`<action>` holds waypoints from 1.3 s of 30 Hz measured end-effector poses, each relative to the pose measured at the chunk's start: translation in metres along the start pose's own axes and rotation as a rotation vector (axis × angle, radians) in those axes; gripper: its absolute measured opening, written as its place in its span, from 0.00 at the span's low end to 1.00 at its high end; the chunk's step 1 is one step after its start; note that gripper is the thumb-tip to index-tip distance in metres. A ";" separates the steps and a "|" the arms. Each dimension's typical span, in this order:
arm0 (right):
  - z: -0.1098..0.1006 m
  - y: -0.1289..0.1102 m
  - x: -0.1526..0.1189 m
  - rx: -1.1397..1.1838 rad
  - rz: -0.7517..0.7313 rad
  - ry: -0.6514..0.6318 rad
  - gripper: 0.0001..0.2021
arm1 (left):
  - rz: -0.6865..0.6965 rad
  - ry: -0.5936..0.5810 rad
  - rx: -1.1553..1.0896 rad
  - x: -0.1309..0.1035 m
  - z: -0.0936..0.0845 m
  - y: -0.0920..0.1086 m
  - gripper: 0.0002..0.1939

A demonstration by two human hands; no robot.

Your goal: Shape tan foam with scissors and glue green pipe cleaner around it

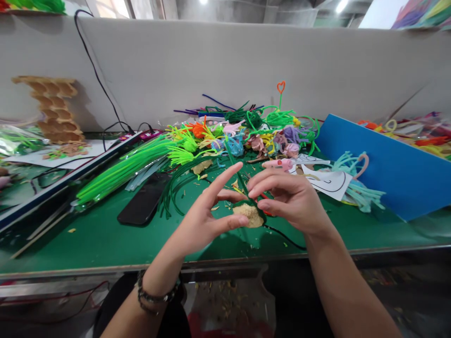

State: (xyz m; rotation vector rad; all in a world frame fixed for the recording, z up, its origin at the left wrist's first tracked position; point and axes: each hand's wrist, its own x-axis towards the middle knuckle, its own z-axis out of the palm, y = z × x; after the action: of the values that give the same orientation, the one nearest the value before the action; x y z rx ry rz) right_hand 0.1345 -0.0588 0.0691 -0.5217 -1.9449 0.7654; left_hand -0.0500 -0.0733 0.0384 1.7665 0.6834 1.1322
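Observation:
My left hand (207,211) grips a rough tan lump (249,215) low over the green table, its thumb against the near side. The index finger of that hand points upward, away from the lump. A dark green fuzzy stem (242,180) rises from the lump, leaning to the left. My right hand (287,195) has its fingertips drawn together at the stem's base, just above the lump. Its fingers partly hide the contact there. Behind the right hand is a pink object (282,164), partly covered by the fingers.
A black phone (143,202) and a bundle of bright green pipe cleaners (123,169) lie to the left. Colourful pipe-cleaner pieces (236,138) are heaped at the back. A blue board (380,164) leans at right. A black cord (285,236) crosses the front of the table (141,249).

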 end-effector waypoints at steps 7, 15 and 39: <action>-0.001 0.003 -0.001 0.000 0.006 -0.026 0.05 | 0.039 -0.012 0.120 -0.001 -0.001 0.001 0.28; -0.003 0.000 -0.001 -0.077 0.036 -0.088 0.04 | 0.062 0.004 0.224 0.000 -0.001 0.002 0.20; -0.001 0.017 -0.002 0.284 0.254 -0.048 0.13 | 0.018 0.218 0.087 0.004 0.001 0.000 0.14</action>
State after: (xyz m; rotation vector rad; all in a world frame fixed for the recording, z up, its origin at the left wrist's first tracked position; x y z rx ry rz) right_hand 0.1373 -0.0474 0.0561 -0.5852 -1.7925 1.2042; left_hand -0.0477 -0.0702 0.0397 1.7389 0.8595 1.3389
